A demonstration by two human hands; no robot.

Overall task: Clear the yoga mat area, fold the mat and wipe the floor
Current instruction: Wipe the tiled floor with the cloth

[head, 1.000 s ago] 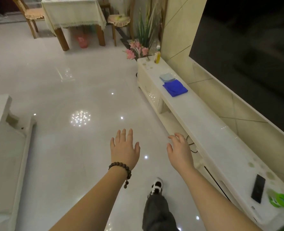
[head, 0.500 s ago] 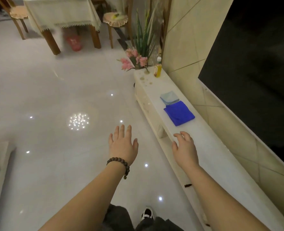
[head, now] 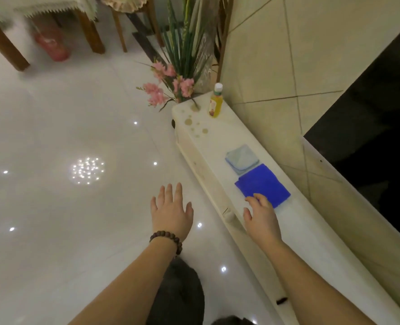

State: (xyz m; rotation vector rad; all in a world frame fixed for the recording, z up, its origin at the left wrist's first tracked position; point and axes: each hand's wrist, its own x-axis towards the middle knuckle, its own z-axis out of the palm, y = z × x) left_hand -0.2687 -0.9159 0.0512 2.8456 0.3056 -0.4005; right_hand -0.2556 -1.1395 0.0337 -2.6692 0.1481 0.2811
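Head view: a glossy white tiled floor (head: pixel 53 137) stretches beside a long white cabinet (head: pixel 311 242), where a folded blue cloth (head: pixel 262 184) lies just beside a paler cloth (head: pixel 241 158). No yoga mat is in sight. Left hand (head: pixel 172 213) hovers released, fingers spread; right hand (head: pixel 261 218) reaches, fingers loose, tips at the blue cloth's near edge, grasping nothing. Soft, light and limp, the cloth looks best pinched at that near edge.

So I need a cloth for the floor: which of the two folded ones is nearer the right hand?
The dark blue cloth, at the right hand's fingertips; the pale blue cloth lies beyond it.
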